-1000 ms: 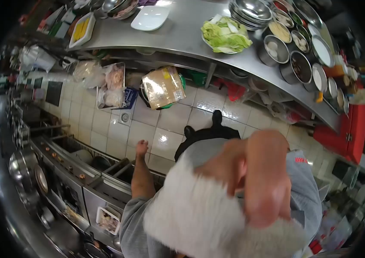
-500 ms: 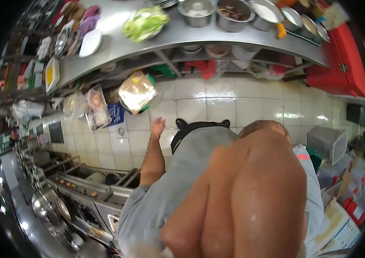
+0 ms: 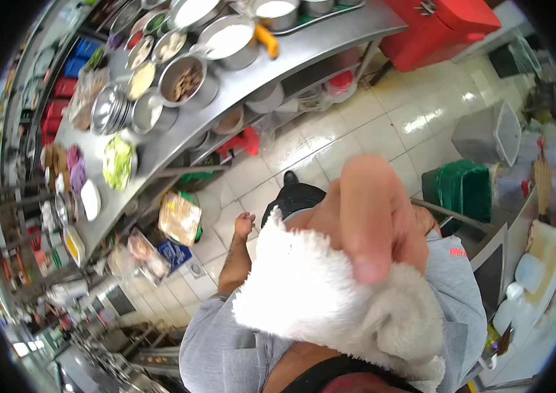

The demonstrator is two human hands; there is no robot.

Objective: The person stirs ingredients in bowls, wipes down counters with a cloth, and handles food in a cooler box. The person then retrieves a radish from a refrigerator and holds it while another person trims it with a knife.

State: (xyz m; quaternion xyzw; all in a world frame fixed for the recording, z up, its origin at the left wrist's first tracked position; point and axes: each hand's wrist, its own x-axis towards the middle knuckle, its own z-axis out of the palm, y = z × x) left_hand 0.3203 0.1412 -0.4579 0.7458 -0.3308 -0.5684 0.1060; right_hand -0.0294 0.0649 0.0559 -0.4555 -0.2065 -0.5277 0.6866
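Now, in the head view, my right fingers (image 3: 373,216) are bent firmly around a fluffy white cloth (image 3: 297,281), bunched close to the camera in front of my grey shirt (image 3: 219,340). My left fingers (image 3: 245,223) hang low over the tiled floor (image 3: 363,128), seemingly curled, though I cannot tell how far. Near them lies a piece of cardboard (image 3: 178,217); beyond, the bench (image 3: 330,34) carries metal pots (image 3: 203,97) and lettuce (image 3: 118,162).
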